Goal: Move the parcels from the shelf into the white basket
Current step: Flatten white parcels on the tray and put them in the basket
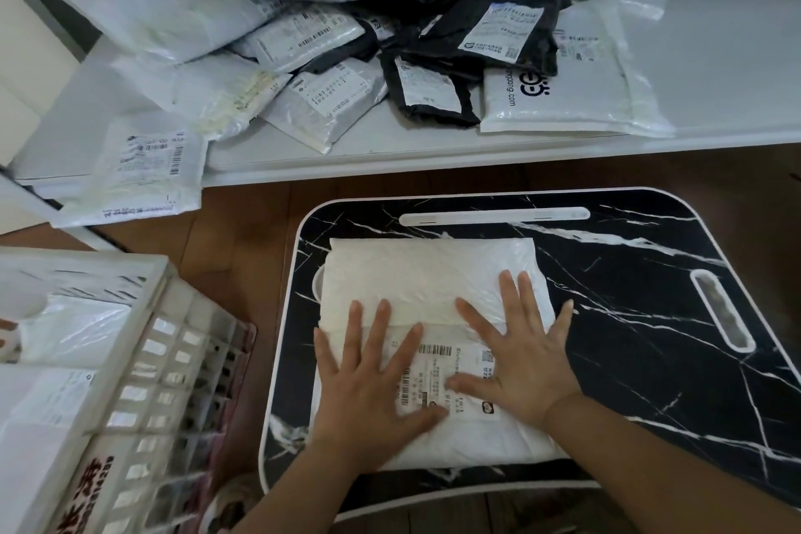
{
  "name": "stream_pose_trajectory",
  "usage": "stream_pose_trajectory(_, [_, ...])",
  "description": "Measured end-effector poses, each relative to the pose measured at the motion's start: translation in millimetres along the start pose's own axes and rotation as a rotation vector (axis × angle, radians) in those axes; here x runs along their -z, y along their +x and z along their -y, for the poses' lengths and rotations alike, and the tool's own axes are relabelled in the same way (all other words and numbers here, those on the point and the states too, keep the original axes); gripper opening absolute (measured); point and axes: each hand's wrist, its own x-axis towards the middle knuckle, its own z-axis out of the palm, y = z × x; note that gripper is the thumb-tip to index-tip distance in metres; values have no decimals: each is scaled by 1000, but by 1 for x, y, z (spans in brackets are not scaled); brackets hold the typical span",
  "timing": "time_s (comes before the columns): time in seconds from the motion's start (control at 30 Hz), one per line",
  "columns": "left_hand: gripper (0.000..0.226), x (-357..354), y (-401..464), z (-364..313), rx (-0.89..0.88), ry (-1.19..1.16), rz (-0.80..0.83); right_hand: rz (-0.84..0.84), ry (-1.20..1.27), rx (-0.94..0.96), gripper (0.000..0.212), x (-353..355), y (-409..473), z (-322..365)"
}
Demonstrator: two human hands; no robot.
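Holding seemingly white parcels, basket (pixel 143 364); both hands' (pixel 372 382) grip spread on parcel (pixel 424 273).

White padded mailer (pixel 559 93), upper right of the frame on the shelf: black printed web address ending "…ngdong.com", beside a large black logo, both turned sideways. White basket (pixel 130 395), lower left: red characters and the small number "2014209" along its bottom edge. Shipping labels with barcodes on the other parcels, the near one (pixel 433 273) included: print too small to read.
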Motion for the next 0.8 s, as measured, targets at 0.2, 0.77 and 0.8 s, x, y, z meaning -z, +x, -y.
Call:
stream_pose_trajectory(0.2, [106,12,1,5,0,56,100,262,-5,62,127,24,-11,0])
stream_pose_trajectory(0.77, [107,57,-13,19,771,-1048,-143,-104,425,-486,111,31,-36,2])
stream_pose_trajectory(0.8, [101,58,-15,21,869,-1202,-95,-96,458,-534,111,35,-36,2])
